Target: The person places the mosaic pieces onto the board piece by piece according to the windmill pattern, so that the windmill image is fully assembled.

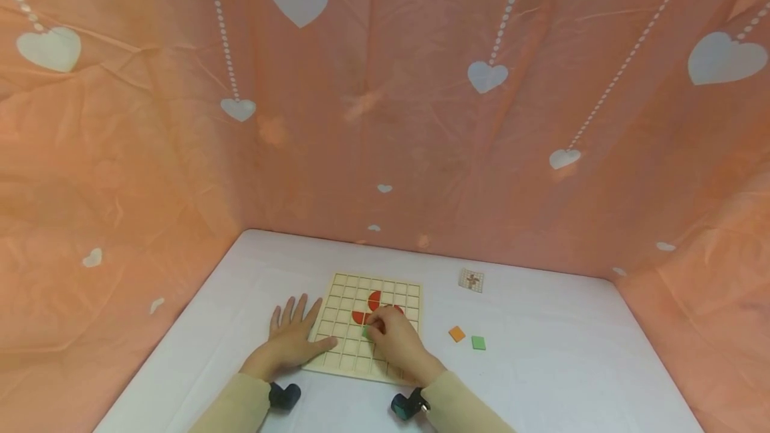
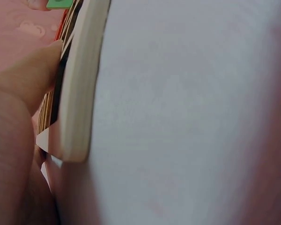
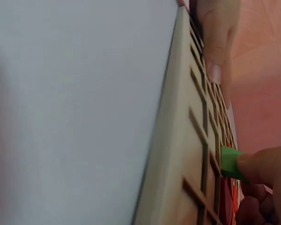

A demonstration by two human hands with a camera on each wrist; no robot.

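Observation:
A wooden grid board (image 1: 345, 346) lies on the white table, with red rounded tiles (image 1: 374, 301) set in cells near its middle. My right hand (image 1: 400, 343) pinches a green tile (image 3: 230, 162) between thumb and fingers, tilted against the grid just below the red pieces. Part of another red tile (image 1: 395, 309) shows behind that hand. Over the board's left edge my left hand (image 1: 291, 339) lies with straight, spread fingers. Its thumb (image 2: 49, 58) rests on the grid, and the other fingers lie on the table beside the board.
To the right of the board lie an orange tile (image 1: 457, 334) and a second green tile (image 1: 478, 343). Farther back is a small card (image 1: 471, 280) printed with a grid and a brown pinwheel-like figure. A pink-orange curtain (image 1: 385, 119) with hearts surrounds the table.

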